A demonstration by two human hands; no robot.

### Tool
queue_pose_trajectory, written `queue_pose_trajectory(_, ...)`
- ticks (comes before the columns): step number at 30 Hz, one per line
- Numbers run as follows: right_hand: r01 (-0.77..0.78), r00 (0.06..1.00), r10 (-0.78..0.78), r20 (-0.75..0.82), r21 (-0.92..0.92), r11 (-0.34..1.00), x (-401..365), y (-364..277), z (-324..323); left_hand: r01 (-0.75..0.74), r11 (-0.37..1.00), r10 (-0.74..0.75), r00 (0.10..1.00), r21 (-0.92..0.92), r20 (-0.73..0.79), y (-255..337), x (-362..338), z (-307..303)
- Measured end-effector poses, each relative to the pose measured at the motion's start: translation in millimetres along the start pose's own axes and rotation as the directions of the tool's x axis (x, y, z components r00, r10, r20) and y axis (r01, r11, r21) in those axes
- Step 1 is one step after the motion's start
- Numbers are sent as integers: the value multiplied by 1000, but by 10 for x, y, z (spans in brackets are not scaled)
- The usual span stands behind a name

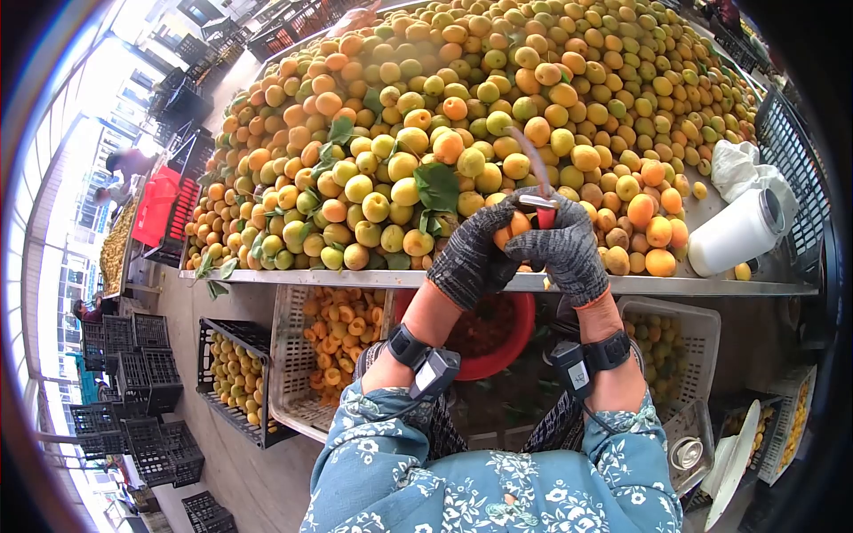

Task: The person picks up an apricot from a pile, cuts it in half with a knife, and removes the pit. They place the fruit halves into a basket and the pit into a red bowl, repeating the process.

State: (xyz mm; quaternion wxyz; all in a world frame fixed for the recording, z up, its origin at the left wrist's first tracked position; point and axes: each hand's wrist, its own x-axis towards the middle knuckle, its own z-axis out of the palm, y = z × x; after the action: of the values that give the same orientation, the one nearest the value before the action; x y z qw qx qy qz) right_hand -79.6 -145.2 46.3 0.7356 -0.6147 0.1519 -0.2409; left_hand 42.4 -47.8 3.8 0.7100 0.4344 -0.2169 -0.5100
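Head view, looking down on two hands in dark grey knitted gloves at the front edge of a steel worktop [693, 286]. The hands overlap so closely that the boundary between them is hard to make out. The left hand [469, 253] is closed round a small orange apricot [513, 229], of which only a narrow patch shows between thumb and fingers; whether the fruit is whole or cut cannot be told. The right hand [566, 250], touching the left, is clenched on a red-handled cutting tool [545, 216]. Most of the handle is buried in the fist, and only a short red stub shows. From the stub a thin, curved brownish strip rises away from the person, leaning slightly left, with its long axis near upright in the picture. The apricot sits just left of the stub, over the worktop's front edge, in front of a large heap of yellow, green and orange apricots [462, 98] whose far side is cut off by the dark rim of the view. A white plastic jar [736, 234] lies on its side at the right, its capped end pointing up and right. Below the hands, a round red bowl [514, 342] is largely hidden by the forearms.
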Motion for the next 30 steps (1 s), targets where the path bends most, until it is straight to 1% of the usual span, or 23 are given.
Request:
queue_pose_trajectory(1,0,1000,0,0,1,1000,-2,-9,-5,1,1000,-1,1000,1,0,11,-17,-12)
queue_pose_trajectory(2,-35,999,35,-2,21,999,-2,-28,-12,114,963,-84,988,-243,133,34,-36,-33)
queue_pose_trajectory(3,-68,998,69,-2,41,997,0,-39,-17,249,857,-128,951,-452,280,46,-46,-43)
queue_pose_trajectory(4,-68,998,68,-3,41,997,-6,-25,0,249,857,-129,951,-452,281,1,-29,-24)
queue_pose_trajectory(5,-53,998,58,-32,137,989,-18,4,31,-77,997,78,987,-7,144,-78,6,14)
queue_pose_trajectory(6,-35,997,50,-62,232,972,-27,19,50,-340,818,322,939,465,120,-132,23,33)
queue_pose_trajectory(7,-34,997,50,-62,232,972,-29,16,52,-340,817,322,939,465,120,-143,10,37)
queue_pose_trajectory(9,-93,993,112,-43,318,944,-27,3,63,-470,749,387,882,466,268,-156,-22,38)
queue_pose_trajectory(10,-93,993,111,-41,318,944,-29,-2,69,-471,748,388,882,467,268,-184,-17,45)
queue_pose_trajectory(12,-65,994,91,-68,317,946,-34,-8,86,-526,737,494,848,425,192,-245,3,60)
queue_pose_trajectory(13,-65,994,91,-67,318,946,-30,3,88,-526,736,494,848,426,193,-205,-17,54)
queue_pose_trajectory(14,-47,996,70,-52,363,931,-24,23,88,-255,965,247,962,62,114,-146,-47,24)
queue_pose_trajectory(15,-29,998,49,-38,406,913,-20,33,86,80,944,-35,989,-320,145,-93,-71,13)
queue_pose_trajectory(16,-28,998,48,-39,406,913,-21,29,86,81,944,-35,989,-320,146,-41,-89,40)
queue_pose_trajectory(18,11,998,13,-57,401,916,-24,18,97,300,754,-163,947,-585,276,68,-126,129)
queue_pose_trajectory(19,12,998,12,-56,402,916,-28,18,102,299,755,-162,947,-584,276,85,-137,180)
queue_pose_trajectory(21,25,997,7,-74,426,904,-33,21,109,228,802,-248,968,-552,40,82,-149,267)
queue_pose_trajectory(22,27,997,5,-75,426,904,-27,36,104,228,803,-247,968,-551,41,74,-138,255)
queue_pose_trajectory(24,57,997,-28,-74,431,901,-17,72,93,243,790,-214,970,-562,119,39,-110,196)
queue_pose_trajectory(25,59,997,-30,-75,432,900,-22,64,90,243,792,-214,970,-561,119,35,-91,191)
queue_pose_trajectory(27,35,996,8,-86,480,876,-39,20,79,165,866,-184,983,-472,7,32,-34,195)
queue_pose_trajectory(28,38,996,3,-86,477,878,-45,-17,70,163,866,-179,984,-472,10,33,-27,143)
queue_pose_trajectory(30,4,998,22,-64,381,925,-56,-78,63,237,883,-173,967,-404,189,46,-27,8)
